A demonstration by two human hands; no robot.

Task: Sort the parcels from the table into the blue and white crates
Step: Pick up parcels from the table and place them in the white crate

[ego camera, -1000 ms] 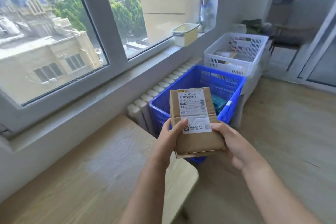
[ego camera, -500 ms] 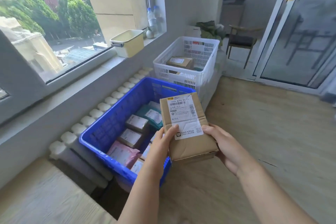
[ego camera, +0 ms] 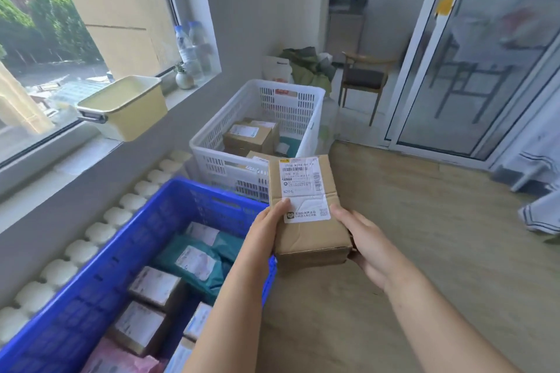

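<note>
Now, left hand (ego camera: 266, 232), right hand (ego camera: 362, 244) gripping creased rectangular cardboard parcel (ego camera: 306, 209), above slatted blue crate (ego camera: 100, 275)

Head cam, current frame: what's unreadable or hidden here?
All head view.
1. Fine print on the label of the parcel: too small; only "N294" reads.
2. Fingers of the left hand and right hand: under the parcel, hidden by it.
3. Near end of the blue crate: cut off by the bottom edge; the left forearm covers some contents.
4. Part of the white crate contents: behind its near wall and the parcel.
5. The table: out of frame.
</note>
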